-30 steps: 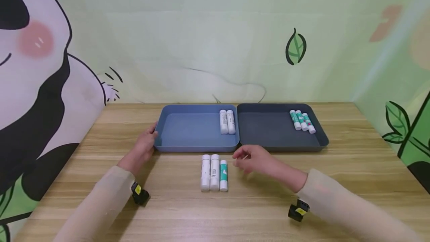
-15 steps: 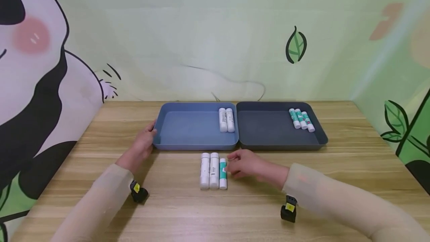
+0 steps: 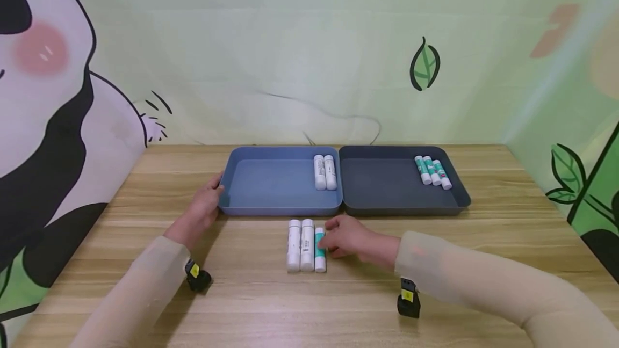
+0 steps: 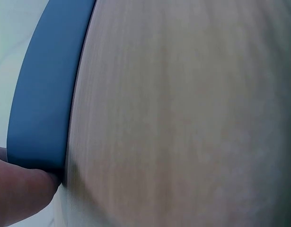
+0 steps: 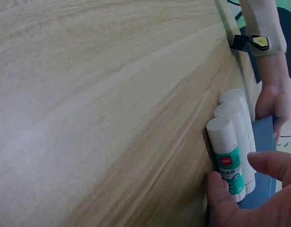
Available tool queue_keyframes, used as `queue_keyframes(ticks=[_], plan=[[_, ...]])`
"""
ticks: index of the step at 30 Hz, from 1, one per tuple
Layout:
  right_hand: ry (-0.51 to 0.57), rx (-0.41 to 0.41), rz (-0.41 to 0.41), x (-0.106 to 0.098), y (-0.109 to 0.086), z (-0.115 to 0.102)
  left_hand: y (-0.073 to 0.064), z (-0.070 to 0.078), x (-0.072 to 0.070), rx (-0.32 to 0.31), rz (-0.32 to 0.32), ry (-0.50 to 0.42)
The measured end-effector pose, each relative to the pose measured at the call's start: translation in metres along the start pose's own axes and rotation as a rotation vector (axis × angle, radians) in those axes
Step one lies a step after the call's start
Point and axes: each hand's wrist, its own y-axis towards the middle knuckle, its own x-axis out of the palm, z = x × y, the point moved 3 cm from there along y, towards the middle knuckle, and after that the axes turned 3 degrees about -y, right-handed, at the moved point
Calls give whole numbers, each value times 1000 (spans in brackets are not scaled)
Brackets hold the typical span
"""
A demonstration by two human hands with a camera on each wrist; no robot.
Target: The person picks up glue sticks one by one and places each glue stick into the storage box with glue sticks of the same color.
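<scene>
In the head view, three glue sticks stand side by side in front of the trays: a white stick, another white stick, and a shorter green-and-white glue stick on the right. My right hand is at that green one; the right wrist view shows a fingertip against its side and another digit apart from it across the label. My left hand rests with extended fingers against the blue tray, its thumb touching the tray's corner.
Two white glue sticks lie at the right end of the blue tray. Beside it, the dark grey tray has three green-and-white glue sticks in its far right corner. Both trays lie on the wooden table, before a printed backdrop.
My right hand has moved left from beside the row until its fingertips reach the green glue stick. My left hand has stayed at the blue tray, and the view has shifted slightly.
</scene>
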Motion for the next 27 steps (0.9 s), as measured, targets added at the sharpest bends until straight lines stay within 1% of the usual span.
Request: queue_keyframes(ticks=[9, 18, 22, 27], plan=[[-96, -48, 32, 4, -2, -3, -1, 2, -1, -30, 7, 11], [-132, -51, 64, 6, -4, -3, 0, 2, 0, -30, 4, 24], [-133, -64, 69, 7, -3, -1, -1, 1, 0, -29, 2, 32], [-134, -86, 87, 7, -2, 1, -2, 0, 0, -12, 4, 26]])
